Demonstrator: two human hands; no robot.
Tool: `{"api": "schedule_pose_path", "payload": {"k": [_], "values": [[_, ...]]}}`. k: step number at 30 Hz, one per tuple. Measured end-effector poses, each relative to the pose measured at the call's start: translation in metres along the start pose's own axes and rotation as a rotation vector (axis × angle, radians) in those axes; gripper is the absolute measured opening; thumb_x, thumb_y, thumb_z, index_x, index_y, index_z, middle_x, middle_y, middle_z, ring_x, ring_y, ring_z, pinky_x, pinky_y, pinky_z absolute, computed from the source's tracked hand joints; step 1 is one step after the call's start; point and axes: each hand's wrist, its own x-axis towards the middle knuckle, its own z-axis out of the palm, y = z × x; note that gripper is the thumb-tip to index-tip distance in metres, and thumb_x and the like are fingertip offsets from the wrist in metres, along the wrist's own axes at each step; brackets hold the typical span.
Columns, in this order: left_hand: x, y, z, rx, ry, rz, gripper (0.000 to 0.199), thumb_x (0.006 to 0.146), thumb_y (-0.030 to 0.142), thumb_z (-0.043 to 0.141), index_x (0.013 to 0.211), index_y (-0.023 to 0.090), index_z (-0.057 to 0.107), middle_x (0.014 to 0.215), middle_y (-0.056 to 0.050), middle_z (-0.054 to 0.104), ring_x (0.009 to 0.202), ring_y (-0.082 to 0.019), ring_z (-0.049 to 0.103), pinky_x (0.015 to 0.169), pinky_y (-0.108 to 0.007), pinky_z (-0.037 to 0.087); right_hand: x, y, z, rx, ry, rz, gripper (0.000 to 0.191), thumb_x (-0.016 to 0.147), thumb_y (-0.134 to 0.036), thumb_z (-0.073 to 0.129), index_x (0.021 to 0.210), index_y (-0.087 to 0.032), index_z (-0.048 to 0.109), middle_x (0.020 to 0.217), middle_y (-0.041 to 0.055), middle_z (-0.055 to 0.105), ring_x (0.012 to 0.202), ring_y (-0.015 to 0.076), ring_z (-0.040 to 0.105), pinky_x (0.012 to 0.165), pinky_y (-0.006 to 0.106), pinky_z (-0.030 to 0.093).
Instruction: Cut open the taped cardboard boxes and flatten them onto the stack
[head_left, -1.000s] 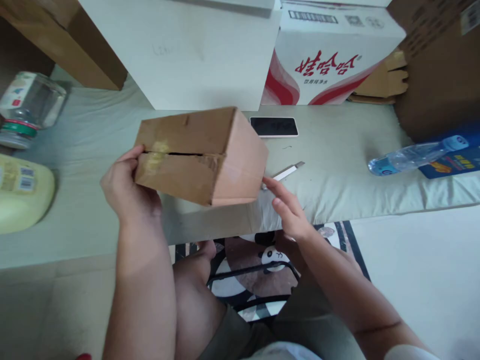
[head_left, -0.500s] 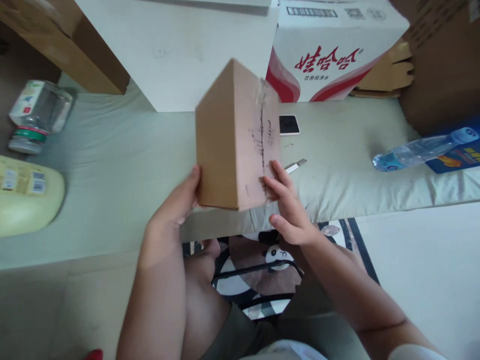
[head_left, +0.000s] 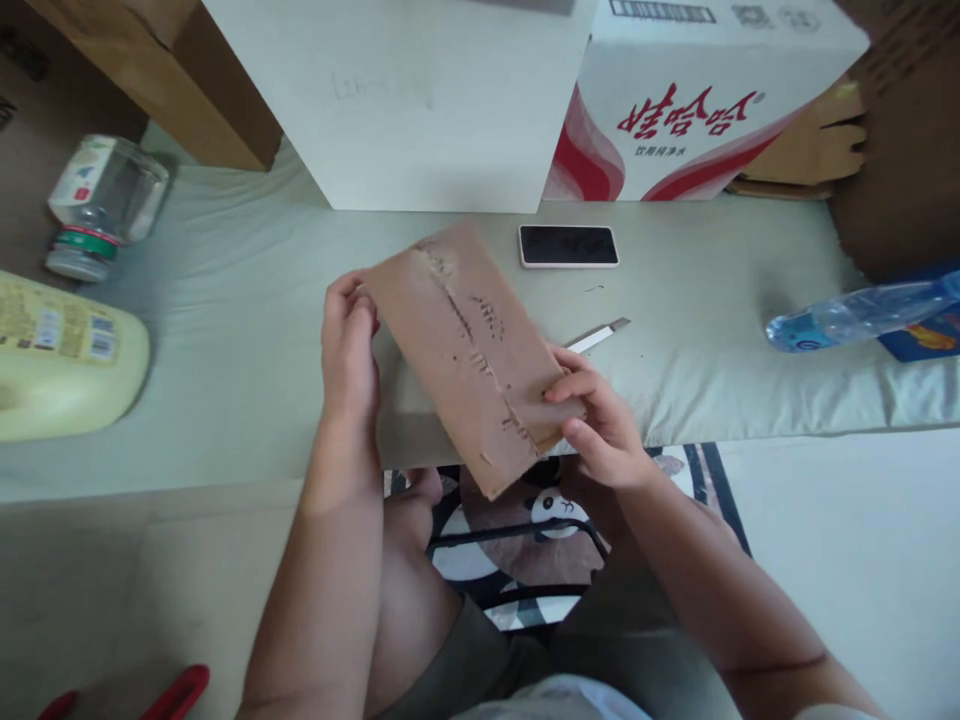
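A brown cardboard box point(head_left: 465, 350) is held tilted above the front edge of the pale green cloth surface. Its visible face has a dark, scuffed seam running along its length. My left hand point(head_left: 351, 330) grips the far left corner, with some fingers hidden behind it. At the near right end, my right hand point(head_left: 600, 415) holds the box between thumb and fingers. Just beyond my right hand lies a utility knife point(head_left: 598, 335), its blade pointing right. A phone point(head_left: 568, 246) with a dark screen rests behind the knife.
A white box point(head_left: 442, 110) and a red-and-white carton point(head_left: 675, 130) stand at the back. On the left are a clear jar point(head_left: 109, 205) and a yellowish jug point(head_left: 71, 360). A plastic bottle point(head_left: 855, 310) lies at right. Red handles point(head_left: 176, 692) show on the floor.
The box has been turned and lowered, so its scuffed face now points up toward me. My left hand has moved up to the far corner. More of the phone and knife shows.
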Motion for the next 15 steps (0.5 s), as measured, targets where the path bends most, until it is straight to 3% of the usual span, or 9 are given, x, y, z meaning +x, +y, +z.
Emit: {"api": "schedule_pose_path", "payload": {"k": [3,7,9,11,13,15], "values": [[-0.005,0.016,0.008,-0.219,-0.033,0.002,0.073,0.076,0.083,0.077,0.121,0.026,0.064,0.115,-0.007,0.074,0.094,-0.023,0.067,0.081,-0.037,0.053,-0.001,-0.003,-0.004,0.009,-0.121,-0.035,0.035,0.105,-0.058,0.059,0.115,-0.027,0.073,0.155,0.014,0.063,0.14,0.0323,0.067,0.111,0.052,0.06],[-0.014,0.031,0.011,-0.121,-0.065,-0.004,0.069,0.069,0.074,0.09,0.115,0.028,0.068,0.104,-0.005,0.07,0.082,-0.02,0.061,0.07,-0.034,0.049,-0.001,0.0,-0.006,0.027,-0.12,-0.018,0.044,0.105,-0.064,0.057,0.122,-0.028,0.073,0.141,0.0133,0.07,0.13,0.0299,0.071,0.105,0.048,0.061],[-0.015,0.032,0.011,-0.098,-0.085,-0.045,0.063,0.068,0.067,0.092,0.113,0.03,0.07,0.096,-0.004,0.067,0.077,-0.02,0.059,0.064,-0.034,0.048,0.001,0.006,-0.006,0.007,-0.015,0.092,0.048,0.106,-0.065,0.051,0.128,-0.026,0.069,0.109,0.0093,0.077,0.102,0.0251,0.075,0.091,0.042,0.062],[-0.016,0.031,0.011,-0.096,-0.101,-0.069,0.056,0.072,0.063,0.089,0.113,0.031,0.069,0.094,-0.004,0.065,0.075,-0.021,0.058,0.062,-0.034,0.049,0.005,0.015,-0.006,-0.1,0.09,0.282,0.048,0.107,-0.059,0.048,0.131,-0.022,0.067,0.079,0.0022,0.07,0.074,0.0207,0.067,0.075,0.037,0.058],[-0.016,0.03,0.012,-0.076,-0.111,-0.081,0.051,0.075,0.059,0.085,0.114,0.032,0.066,0.094,-0.004,0.065,0.074,-0.021,0.058,0.061,-0.035,0.048,0.01,0.022,-0.007,-0.302,0.093,0.493,0.053,0.102,-0.054,0.053,0.14,-0.019,0.065,0.071,0.0,0.067,0.067,0.0204,0.062,0.068,0.034,0.051],[-0.017,0.03,0.014,-0.06,-0.127,-0.083,0.049,0.077,0.058,0.083,0.114,0.033,0.064,0.093,-0.004,0.064,0.073,-0.021,0.056,0.061,-0.035,0.048,0.015,0.026,-0.007,-0.52,0.009,0.65,0.063,0.098,-0.051,0.058,0.153,-0.02,0.06,0.073,0.0012,0.071,0.069,0.0226,0.064,0.065,0.033,0.046]]}}
